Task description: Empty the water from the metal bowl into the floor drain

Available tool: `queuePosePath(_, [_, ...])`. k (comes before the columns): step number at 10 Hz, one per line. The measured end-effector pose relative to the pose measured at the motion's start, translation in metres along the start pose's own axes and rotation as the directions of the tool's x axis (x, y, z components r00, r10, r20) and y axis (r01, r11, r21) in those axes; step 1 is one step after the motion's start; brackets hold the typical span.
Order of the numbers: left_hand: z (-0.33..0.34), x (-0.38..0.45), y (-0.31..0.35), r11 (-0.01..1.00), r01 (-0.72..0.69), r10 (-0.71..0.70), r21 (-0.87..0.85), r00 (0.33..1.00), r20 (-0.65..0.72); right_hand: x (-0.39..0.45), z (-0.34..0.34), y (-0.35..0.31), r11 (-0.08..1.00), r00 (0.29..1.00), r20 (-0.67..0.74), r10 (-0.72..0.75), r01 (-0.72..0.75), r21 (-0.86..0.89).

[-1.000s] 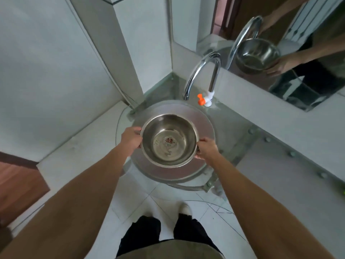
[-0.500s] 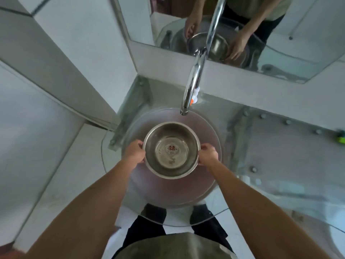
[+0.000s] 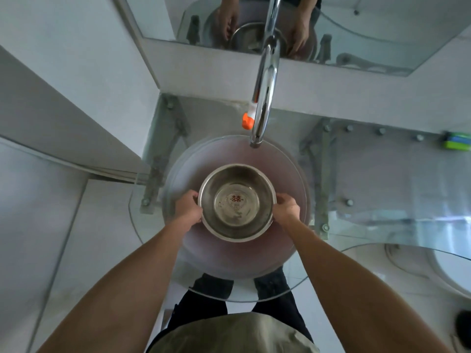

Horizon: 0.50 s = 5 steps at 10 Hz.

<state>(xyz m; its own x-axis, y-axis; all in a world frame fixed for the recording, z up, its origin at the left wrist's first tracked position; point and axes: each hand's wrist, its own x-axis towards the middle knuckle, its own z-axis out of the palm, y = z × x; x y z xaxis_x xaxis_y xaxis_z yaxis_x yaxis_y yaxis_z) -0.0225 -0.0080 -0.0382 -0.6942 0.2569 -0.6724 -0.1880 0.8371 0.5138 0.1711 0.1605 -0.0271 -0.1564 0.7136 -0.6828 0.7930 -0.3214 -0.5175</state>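
Presently, at frame centre: left hand (image 3: 188, 209) clasps the left rim of the metal bowl (image 3: 237, 203), right hand (image 3: 286, 209) clasps the right rim; bowl level over the round glass basin (image 3: 178, 171), shallow water over a red emblem. No floor drain in view. Risks, judged: a wet rim could slip if one hand loosens; tilting on the way would spill water onto the glass counter (image 3: 382, 174); lifting could knock the chrome faucet (image 3: 265, 93) above centre.
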Motion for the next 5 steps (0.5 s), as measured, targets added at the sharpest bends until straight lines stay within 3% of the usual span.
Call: queuePosePath(5, [0.004, -0.001, 0.015, 0.962, -0.102, 0.107, 0.252, 0.994, -0.01, -0.001, -0.014, -0.014, 0.994, 0.999, 0.024, -0.043, 0.045, -0.104])
